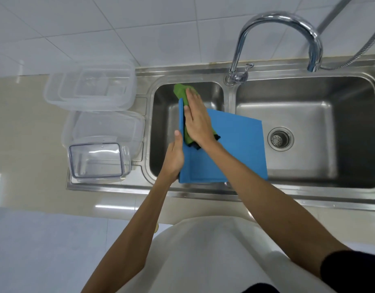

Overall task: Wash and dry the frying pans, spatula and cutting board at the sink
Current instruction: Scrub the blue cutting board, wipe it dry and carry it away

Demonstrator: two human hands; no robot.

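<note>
From my feed, a stainless double sink (203, 192) sits in a beige countertop (24, 127). On its left drainboard (141, 106) I see clear plastic containers: far (89, 85), middle (104, 125), near (97, 160).

Blue cutting board (235, 149) over sink (203, 191), green cloth (180, 90) under flat right hand (198, 121).

Right hand (196, 118) covers most of cloth (180, 90); dark bit (196, 145) under wrist, can't ID. Left hand (173, 157): thumb only visible, fingers behind board (235, 144). Board near-right corner hidden by forearm (256, 187). Right basin (309, 115) and hose (355, 57) cut at frame edge. Stacked clear tubs (91, 87): count unclear.
</note>
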